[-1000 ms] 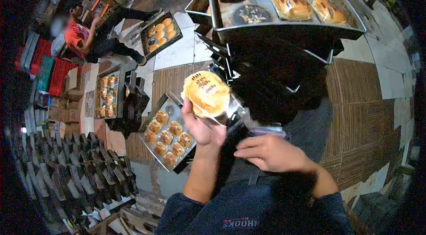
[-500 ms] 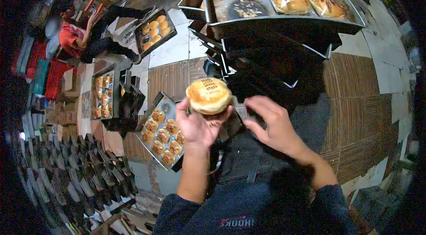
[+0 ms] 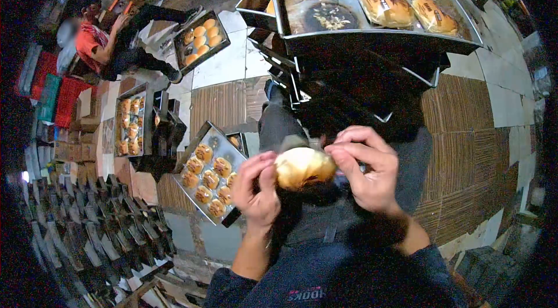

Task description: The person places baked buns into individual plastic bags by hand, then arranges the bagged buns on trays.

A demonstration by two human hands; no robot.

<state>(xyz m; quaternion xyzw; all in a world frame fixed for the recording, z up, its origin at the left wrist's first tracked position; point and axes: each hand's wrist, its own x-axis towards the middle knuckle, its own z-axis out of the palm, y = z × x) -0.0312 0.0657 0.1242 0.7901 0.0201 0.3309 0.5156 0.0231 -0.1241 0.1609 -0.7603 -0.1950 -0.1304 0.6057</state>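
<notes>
A round golden bun [image 3: 304, 168] hangs between my two hands over my lap, its edges blurred by motion, with what looks like clear wrapping around it. My left hand [image 3: 256, 191] pinches at the left side of the bun with curled fingers. On the right side, my right hand [image 3: 369, 171] has its thumb and fingertips pressed together at the wrapping's upper corner. Ahead of my hands is a large metal tray [image 3: 378, 34] that holds bare buns and wrapped buns [image 3: 386, 6], with a dark round patch on its bare part.
At the left a lower tray [image 3: 200, 206] holds several wrapped buns. Farther off stand another tray of wrapped buns [image 3: 120, 127] and one of bare buns [image 3: 185, 63]. A person in a red shirt [image 3: 93, 43] sits at the upper left, near red crates [image 3: 65, 101].
The bun has moved down and to the right, off my left palm and between both hands. My right hand has closed its fingers at its side. The seated person's head and arms have shifted slightly.
</notes>
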